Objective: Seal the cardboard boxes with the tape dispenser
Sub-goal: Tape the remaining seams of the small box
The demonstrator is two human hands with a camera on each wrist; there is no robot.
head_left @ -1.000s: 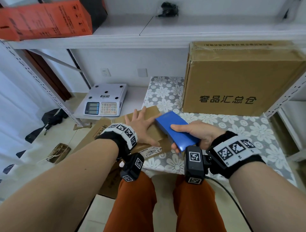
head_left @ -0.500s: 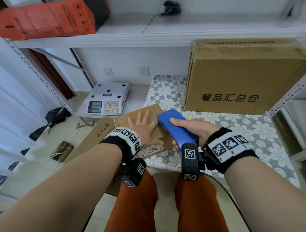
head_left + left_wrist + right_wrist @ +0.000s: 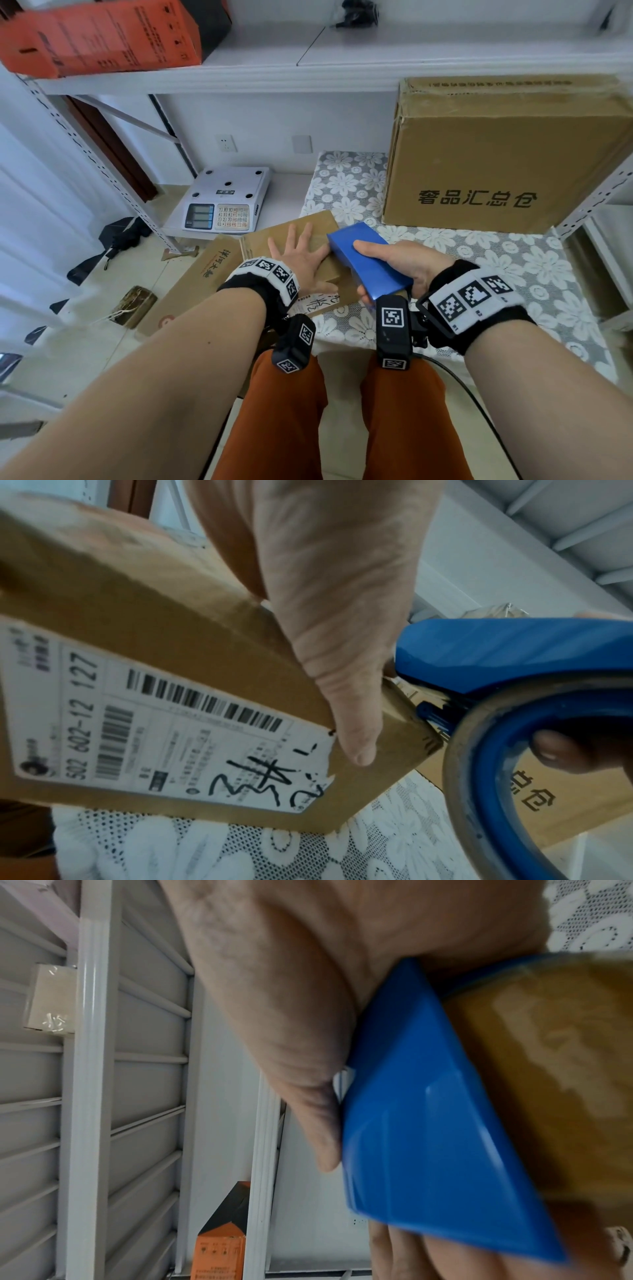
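A person seated at a counter (image 3: 534,260) covered in white floral lace works on a small brown cardboard box (image 3: 301,236) at its left front corner. The box's flaps are closed, so its contents are hidden. A white shipping label (image 3: 164,723) on its near side carries barcodes, the printed number "502 602-12 127" and black handwritten marks that cannot be read.

The left hand (image 3: 301,260) lies flat on top of the small box, fingers (image 3: 291,233) straight and spread, the thumb reaching down over the near edge in the left wrist view.

The right hand (image 3: 397,263) grips a blue tape dispenser (image 3: 366,260), thumb on top and fingers (image 3: 364,293) curled underneath. The dispenser is a smooth blue plastic shell over a roll of brownish tape (image 3: 479,739) on a blue core. Its front end touches the right side of the small box's top, just beside the left hand.

Behind, a large closed cardboard box (image 3: 507,154) stands on the counter, printed with black Chinese characters. To the left are a white electronic scale (image 3: 226,200) with a keypad, a flattened carton (image 3: 195,284) with Chinese writing leaning low, and an orange box (image 3: 102,34) on the shelf above.
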